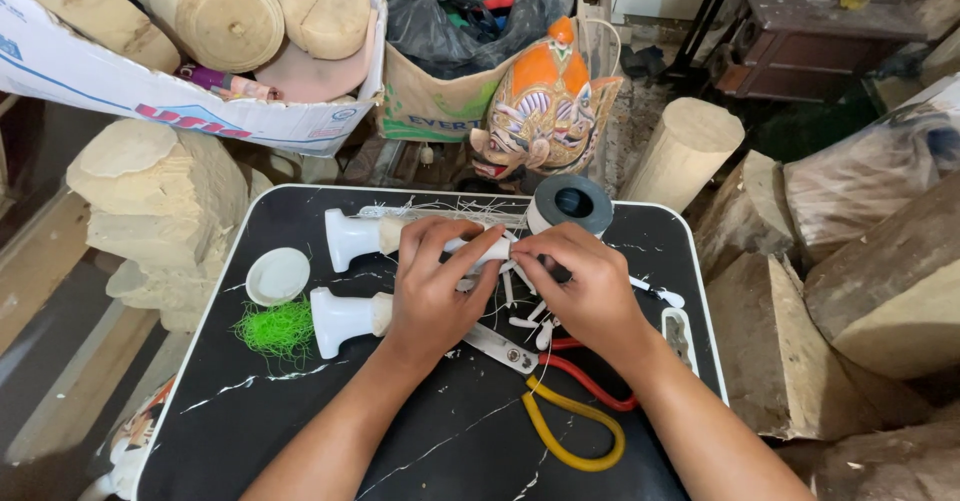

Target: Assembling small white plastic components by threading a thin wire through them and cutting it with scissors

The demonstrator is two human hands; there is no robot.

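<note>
I am working over the black table [300,431], where a white handle-shaped piece [352,238] is lying with its long axis running left to right, its flared end pointing left. My left hand [432,286] is curling closed around its shaft from above. My right hand [590,291] is pinching narrow at the piece's right end, just beside the left fingertips. A second white piece [340,319] is lying nearer me, under my left wrist.

Two white flared-base pieces [345,238] on the table, one tape roll [570,204], one white lid [277,276], one pliers [560,386], one painted mask [545,106].
</note>
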